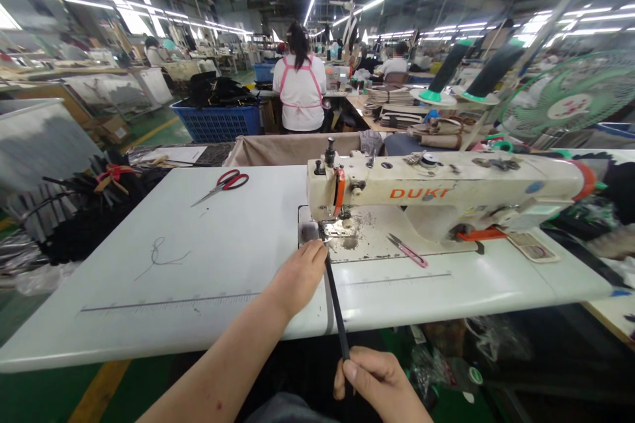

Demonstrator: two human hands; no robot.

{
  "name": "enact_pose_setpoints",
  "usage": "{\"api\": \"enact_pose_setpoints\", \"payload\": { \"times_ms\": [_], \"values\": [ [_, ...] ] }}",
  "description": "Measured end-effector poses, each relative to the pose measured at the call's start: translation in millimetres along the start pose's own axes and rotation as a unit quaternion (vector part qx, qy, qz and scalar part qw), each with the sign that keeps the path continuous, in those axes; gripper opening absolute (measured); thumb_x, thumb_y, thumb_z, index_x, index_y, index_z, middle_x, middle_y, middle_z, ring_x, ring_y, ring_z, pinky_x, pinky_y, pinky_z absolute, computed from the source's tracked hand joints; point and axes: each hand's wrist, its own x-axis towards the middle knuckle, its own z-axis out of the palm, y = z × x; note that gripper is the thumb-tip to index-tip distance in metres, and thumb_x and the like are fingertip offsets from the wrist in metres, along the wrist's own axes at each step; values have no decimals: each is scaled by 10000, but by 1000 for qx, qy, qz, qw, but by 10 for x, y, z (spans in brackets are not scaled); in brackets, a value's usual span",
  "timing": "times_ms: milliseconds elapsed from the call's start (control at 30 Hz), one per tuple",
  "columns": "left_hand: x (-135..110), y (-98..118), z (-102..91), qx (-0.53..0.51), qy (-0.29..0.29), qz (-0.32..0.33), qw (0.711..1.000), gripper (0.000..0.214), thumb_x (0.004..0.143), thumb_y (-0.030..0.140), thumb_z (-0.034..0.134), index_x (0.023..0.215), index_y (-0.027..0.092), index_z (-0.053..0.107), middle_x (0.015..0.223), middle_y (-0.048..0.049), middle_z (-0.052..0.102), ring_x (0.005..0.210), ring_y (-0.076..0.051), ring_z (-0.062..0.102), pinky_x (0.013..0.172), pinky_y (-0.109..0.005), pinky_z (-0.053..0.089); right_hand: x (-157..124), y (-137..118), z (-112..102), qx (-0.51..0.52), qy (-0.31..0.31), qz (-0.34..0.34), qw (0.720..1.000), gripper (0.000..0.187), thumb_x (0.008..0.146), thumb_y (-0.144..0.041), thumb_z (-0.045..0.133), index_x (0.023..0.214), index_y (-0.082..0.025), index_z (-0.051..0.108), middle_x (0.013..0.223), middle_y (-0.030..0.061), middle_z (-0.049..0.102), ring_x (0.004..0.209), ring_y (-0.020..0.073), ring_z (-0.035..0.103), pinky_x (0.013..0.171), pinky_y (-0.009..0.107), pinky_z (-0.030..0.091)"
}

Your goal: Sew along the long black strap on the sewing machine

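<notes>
We pinch the black strip (337, 301) with our right hand (374, 377) off the front edge of the bench (243, 228), while our left hand (301, 272), its grip unclear to us, lies against it near the sewing machine (377, 178).

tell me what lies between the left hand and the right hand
In the head view, a black strip runs between the left hand and the right hand.

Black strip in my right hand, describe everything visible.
The black strip looks narrow, plain and ribbon-like, its material unclear. It runs nearly straight from under the sewing machine's head, over the white table's front edge, to your right hand, which pinches it. Your left hand seems to touch it farther up.
</notes>
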Motion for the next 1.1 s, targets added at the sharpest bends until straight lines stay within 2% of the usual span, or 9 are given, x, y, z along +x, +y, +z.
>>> {"api": "enact_pose_setpoints", "payload": {
  "times_ms": [233, 400, 567, 633, 733, 833, 1100],
  "values": [
    [-17, -15, 56, 32, -2, 18, 999, 274, 1032, 134, 466, 1274, 147, 592, 1307, -137, 682, 1282, -270, 642, 1142, -441, 524, -12, 39, -23, -16, -17, -8, 1000, 508, 978, -602, 626, 760, -186, 819, 718, 51, 719, 710, 183, 611, 708, 294, 439],
    [-34, -14, 40, 28, 22, 19, 999, 278, 1033, 127, 463, 1271, 156, 604, 1295, -144, 694, 1241, -266, 668, 1115, -461, 546, 9, 49, -55, -21, -48, -37, 998, 519, 946, -631, 648, 730, -179, 785, 726, 49, 689, 706, 183, 604, 702, 300, 458],
    [-25, -12, -4, 16, 10, 25, 1000, 226, 1033, 123, 464, 1198, 159, 613, 1281, -140, 684, 1215, -257, 676, 1090, -425, 565, 27, -34, -24, -40, 0, -76, 996, 403, 888, -585, 745, 763, -201, 752, 821, 45, 656, 801, 206, 621, 770, 317, 487],
    [-22, -9, -9, 19, 5, 23, 1000, 220, 1034, 119, 459, 1187, 163, 611, 1262, -130, 685, 1220, -258, 672, 1089, -422, 564, 35, -54, 1, -51, 26, -62, 996, 366, 900, -565, 743, 822, -209, 776, 847, 52, 677, 811, 208, 623, 768, 316, 492],
    [-23, -5, -5, 27, -1, 28, 999, 235, 1037, 115, 456, 1218, 154, 600, 1250, -123, 685, 1265, -263, 649, 1122, -426, 539, 41, -57, 36, -12, 37, -9, 999, 372, 924, -573, 717, 930, -208, 791, 826, 57, 726, 756, 196, 628, 721, 304, 502],
    [-24, -6, -6, 29, -4, 31, 999, 225, 1034, 126, 476, 1220, 138, 601, 1263, -133, 684, 1259, -268, 650, 1133, -420, 529, 35, -65, 54, 17, 38, 18, 999, 399, 927, -580, 717, 886, -189, 784, 749, 44, 730, 689, 174, 612, 683, 285, 495],
    [-17, -14, -29, 4, 8, 21, 1000, 194, 1051, 163, 470, 1183, 159, 612, 1270, -140, 678, 1209, -257, 672, 1114, -426, 541, 6, -78, 34, -10, 29, 6, 1000, 479, 928, -615, 693, 782, -173, 803, 705, 40, 718, 652, 156, 579, 654, 275, 473]
  ]
}}
